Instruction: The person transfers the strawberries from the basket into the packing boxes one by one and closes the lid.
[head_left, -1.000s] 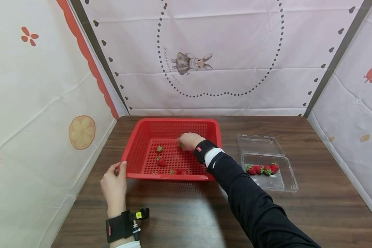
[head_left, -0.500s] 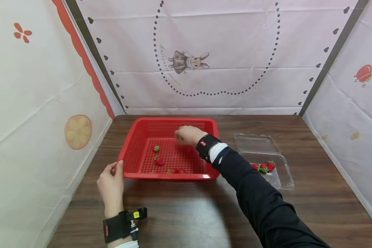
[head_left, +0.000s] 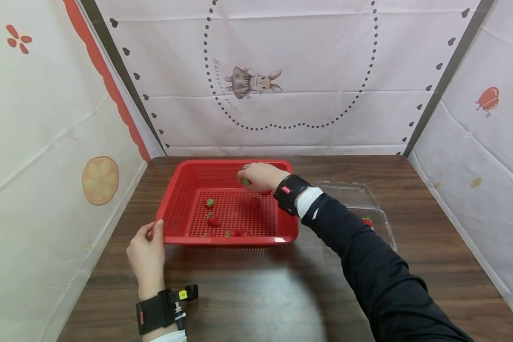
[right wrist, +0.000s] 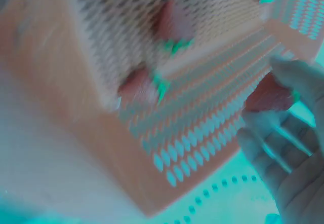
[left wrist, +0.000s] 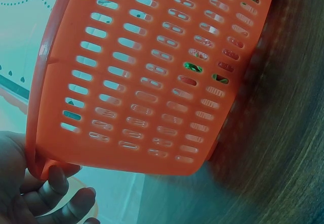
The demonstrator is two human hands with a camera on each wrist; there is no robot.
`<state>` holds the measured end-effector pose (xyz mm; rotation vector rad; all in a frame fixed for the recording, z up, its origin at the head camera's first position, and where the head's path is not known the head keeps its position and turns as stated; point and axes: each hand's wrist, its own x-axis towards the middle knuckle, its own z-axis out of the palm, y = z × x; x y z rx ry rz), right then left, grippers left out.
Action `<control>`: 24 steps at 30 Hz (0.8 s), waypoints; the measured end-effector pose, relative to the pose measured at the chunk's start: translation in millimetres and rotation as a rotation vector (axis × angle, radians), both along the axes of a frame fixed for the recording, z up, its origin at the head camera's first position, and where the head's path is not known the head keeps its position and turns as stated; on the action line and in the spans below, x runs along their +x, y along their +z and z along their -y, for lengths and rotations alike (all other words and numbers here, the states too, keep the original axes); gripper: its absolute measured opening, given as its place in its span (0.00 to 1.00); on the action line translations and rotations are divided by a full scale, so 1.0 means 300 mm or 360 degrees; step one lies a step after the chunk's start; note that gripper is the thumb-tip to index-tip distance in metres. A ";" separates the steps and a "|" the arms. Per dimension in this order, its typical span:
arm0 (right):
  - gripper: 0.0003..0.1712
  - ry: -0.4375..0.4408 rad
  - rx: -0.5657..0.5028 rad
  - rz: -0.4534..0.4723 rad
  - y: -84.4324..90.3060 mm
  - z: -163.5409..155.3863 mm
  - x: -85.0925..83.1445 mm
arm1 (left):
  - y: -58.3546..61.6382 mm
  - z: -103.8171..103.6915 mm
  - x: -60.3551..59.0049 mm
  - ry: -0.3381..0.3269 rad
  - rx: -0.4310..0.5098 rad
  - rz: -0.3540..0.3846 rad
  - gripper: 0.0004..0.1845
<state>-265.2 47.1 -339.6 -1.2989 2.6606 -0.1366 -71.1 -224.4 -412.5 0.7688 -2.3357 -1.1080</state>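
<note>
My left hand (head_left: 147, 256) grips the near left corner of a red plastic basket (head_left: 231, 241), thumb over the rim. In the left wrist view its fingers curl at the corner below the slotted wall. Over the basket's back right part, my right hand (head_left: 260, 176) pinches a strawberry (right wrist: 271, 93) between thumb and fingers, green leaves toward the palm. Below it on the basket floor lie a strawberry (head_left: 254, 203) and another partly hidden by the hand. More strawberries (head_left: 213, 220) lie at the left and along the front wall.
To the right of the basket stands a clear plastic box (head_left: 348, 194) with its lid folded back. One strawberry (head_left: 367, 222) shows inside; my right sleeve (head_left: 367, 251) hides much of the box. Fabric walls (head_left: 308, 57) enclose the wooden table (head_left: 248, 294) behind and at both sides.
My right hand has risen from the basket floor with the strawberry, uncovering others beneath. The right forearm now covers more of the clear box. My left hand keeps its grip on the corner.
</note>
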 end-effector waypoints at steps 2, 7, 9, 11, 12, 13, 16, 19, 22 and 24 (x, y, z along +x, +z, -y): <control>0.15 0.0014 0.0016 -0.0034 0.014 -0.014 0.000 | 0.000 0.001 -0.001 0.0001 0.0008 0.0007 0.30; 0.15 0.0000 -0.0014 -0.0009 0.053 -0.072 0.007 | -0.004 0.000 -0.005 0.0004 0.0001 0.0010 0.30; 0.16 -0.0019 -0.0045 0.0004 0.068 -0.100 0.007 | -0.004 -0.001 -0.010 0.0004 -0.0010 -0.0002 0.30; 0.15 -0.0029 -0.0074 -0.0004 0.079 -0.129 0.005 | -0.006 -0.005 -0.015 0.0000 -0.0012 -0.0008 0.29; 0.14 -0.0034 -0.0081 -0.0012 0.083 -0.144 0.005 | -0.007 -0.006 -0.018 0.0000 -0.0012 -0.0011 0.29; 0.15 -0.0039 -0.0087 -0.0020 0.088 -0.159 0.004 | -0.007 -0.007 -0.020 0.0001 -0.0011 -0.0010 0.29; 0.14 -0.0045 -0.0104 -0.0044 0.099 -0.201 0.008 | -0.007 -0.011 -0.022 0.0003 -0.0003 -0.0001 0.30; 0.12 -0.0041 -0.0124 -0.0072 0.112 -0.241 0.021 | -0.006 -0.012 -0.021 0.0002 -0.0001 0.0000 0.30; 0.12 -0.0054 -0.0148 -0.0079 0.119 -0.283 0.044 | -0.009 -0.012 -0.017 -0.0003 -0.0003 -0.0021 0.29; 0.12 -0.0074 -0.0165 -0.0067 0.118 -0.313 0.064 | -0.012 -0.010 -0.013 -0.0008 -0.0012 -0.0037 0.29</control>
